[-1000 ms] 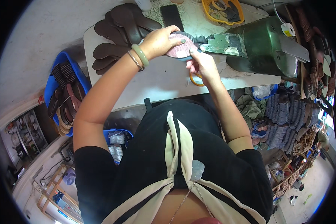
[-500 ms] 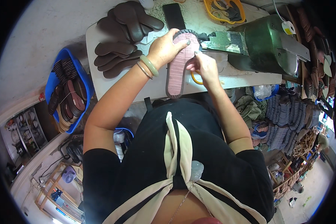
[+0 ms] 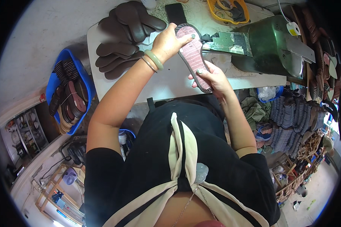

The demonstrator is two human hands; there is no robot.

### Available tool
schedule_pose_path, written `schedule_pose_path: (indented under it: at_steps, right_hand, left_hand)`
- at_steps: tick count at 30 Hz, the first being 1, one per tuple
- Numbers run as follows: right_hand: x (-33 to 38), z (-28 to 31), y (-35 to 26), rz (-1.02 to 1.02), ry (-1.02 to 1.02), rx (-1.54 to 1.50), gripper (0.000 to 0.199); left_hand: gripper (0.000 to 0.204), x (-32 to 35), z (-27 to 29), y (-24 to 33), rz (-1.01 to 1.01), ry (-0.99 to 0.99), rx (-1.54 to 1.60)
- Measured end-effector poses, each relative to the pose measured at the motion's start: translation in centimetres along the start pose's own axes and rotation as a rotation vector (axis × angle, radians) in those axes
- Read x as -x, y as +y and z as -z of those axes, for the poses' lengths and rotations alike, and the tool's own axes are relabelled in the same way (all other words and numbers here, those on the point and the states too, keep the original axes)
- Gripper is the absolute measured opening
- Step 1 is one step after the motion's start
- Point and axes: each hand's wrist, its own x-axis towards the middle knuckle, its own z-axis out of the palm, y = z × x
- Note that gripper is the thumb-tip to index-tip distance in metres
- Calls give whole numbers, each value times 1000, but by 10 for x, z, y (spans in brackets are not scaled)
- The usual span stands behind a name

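Between my two hands is a pink shoe insole (image 3: pixel 192 53) with a dark edging, tilted over the table with its wide end up. My left hand (image 3: pixel 168 44) grips the wide end, thumb lying on the pink face. Lower down, my right hand (image 3: pixel 215 78) pinches the narrow end, its thumb on top and fingers beneath. Just right of the insole is the flat arm of a green machine (image 3: pixel 231 42). Dark brown insoles (image 3: pixel 119 56) lie stacked on the table left of my left hand.
A white table (image 3: pixel 159 89) carries a black phone (image 3: pixel 175 14) and a yellow basket (image 3: pixel 231 20) of scraps. Off its left side stands a blue bin (image 3: pixel 88 85) full of bundled insoles. Stacks of grey shoe parts (image 3: pixel 291 113) are piled at the right.
The insole has turned, its narrow end swinging right. My right hand has moved down from its upper edge to the narrow end. My left hand has shifted slightly up.
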Motion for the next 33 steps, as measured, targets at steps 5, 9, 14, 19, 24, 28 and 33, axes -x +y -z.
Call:
schedule_pose_path:
  at_steps: [5,9,14,19,24,28,33]
  right_hand:
    - [8,11,-7,-4,48,44,35]
    - [19,7,-21,-47,109,138,33]
    - [13,-10,-32,-20,163,140,35]
    - [-5,-37,-12,-131,-35,53,52]
    - [-82,-87,44,-9,-76,326,54]
    - [-160,-147,45,328,23,1068,43]
    - [-257,-177,72,471,-223,1630,59]
  left_hand:
    - [74,-10,-3,0,32,31,28]
    - [74,-24,-11,-15,44,18,98]
    - [72,-38,-23,-36,64,42,224]
    - [61,3,-25,-56,96,155,647]
    - [57,103,-29,-135,468,348,1122]
    - [61,157,-23,-180,776,531,1221]
    - [64,156,-9,-210,896,676,1485]
